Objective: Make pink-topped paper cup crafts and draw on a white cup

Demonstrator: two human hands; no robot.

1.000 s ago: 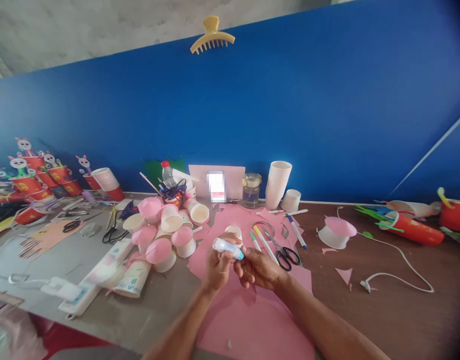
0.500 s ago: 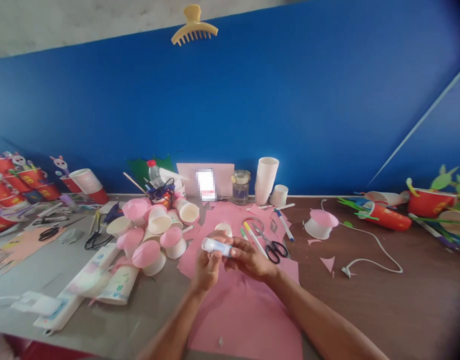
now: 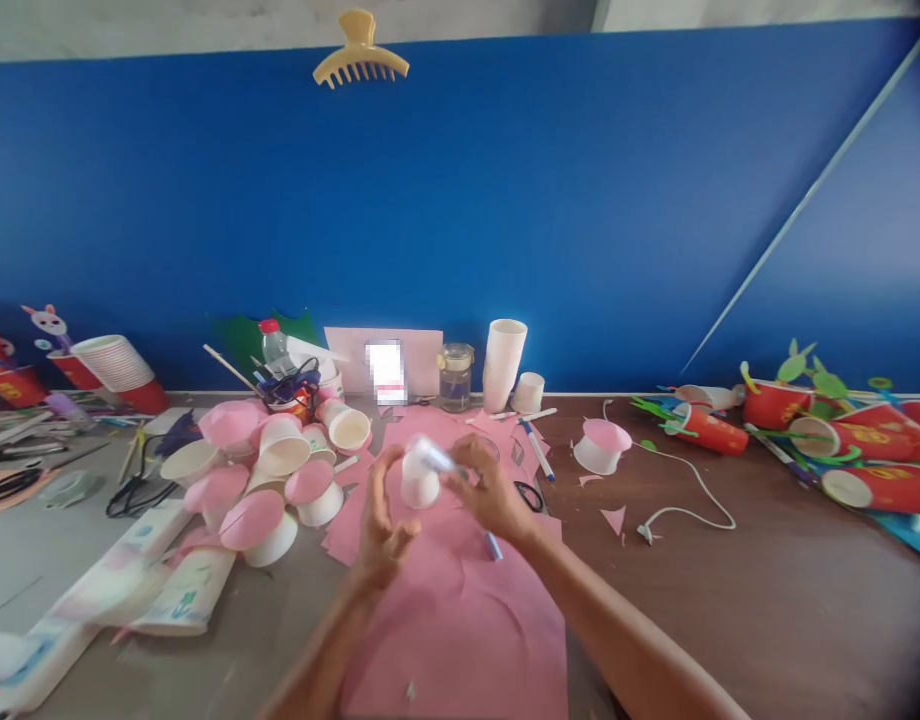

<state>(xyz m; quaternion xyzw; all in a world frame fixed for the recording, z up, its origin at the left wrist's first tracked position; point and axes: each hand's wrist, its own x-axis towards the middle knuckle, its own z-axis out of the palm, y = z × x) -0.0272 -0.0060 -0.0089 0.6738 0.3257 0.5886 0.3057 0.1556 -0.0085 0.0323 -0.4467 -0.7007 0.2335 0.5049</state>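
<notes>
Your right hand (image 3: 490, 490) grips a blurred white glue stick (image 3: 434, 456), fingers closed around it, its end held over a small white paper cup (image 3: 419, 486) that sits just above the pink paper sheet (image 3: 467, 620) spread on the counter (image 3: 767, 600). Your left hand (image 3: 381, 520) stands beside the cup with fingers curved and parted; whether it touches the cup cannot be told through the blur. A small blue cap (image 3: 494, 546) lies on the pink sheet just below your right hand. To your left, a heap of pink-topped cups (image 3: 272, 470) crowds the counter; a tall stack of white cups (image 3: 503, 365) and a glass jar (image 3: 456, 377) stand against the blue wall (image 3: 580, 200). Black-handled scissors (image 3: 530, 494) peek out just past your right hand, and a white cable (image 3: 692, 490) trails off to the right.
</notes>
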